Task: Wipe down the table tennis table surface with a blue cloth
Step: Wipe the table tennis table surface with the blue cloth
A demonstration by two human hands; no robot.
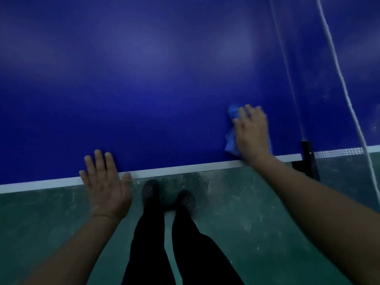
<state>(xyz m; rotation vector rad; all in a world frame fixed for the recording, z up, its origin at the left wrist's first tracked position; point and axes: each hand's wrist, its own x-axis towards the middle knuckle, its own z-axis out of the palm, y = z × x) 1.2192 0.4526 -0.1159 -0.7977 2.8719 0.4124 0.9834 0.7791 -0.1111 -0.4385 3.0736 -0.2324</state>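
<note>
The right hand [251, 132] lies flat on the blue cloth [232, 131], fingers [249, 111] straight and a little spread, pressing it onto the dark blue desk [144, 79]. The cloth is bunched under the palm, showing past the fingers and the thumb side, just inside the white edge line [181, 168] of the desk and near the black net post [307, 155]. The net [337, 152] and its white cord [339, 75] run beside that post. The left hand [106, 186] rests on the same edge line, well apart from the cloth, fingers [98, 161] straight and wide, holding nothing. Below the edge line, two dark shoes [168, 195] stand on the green floor [51, 212].
</note>
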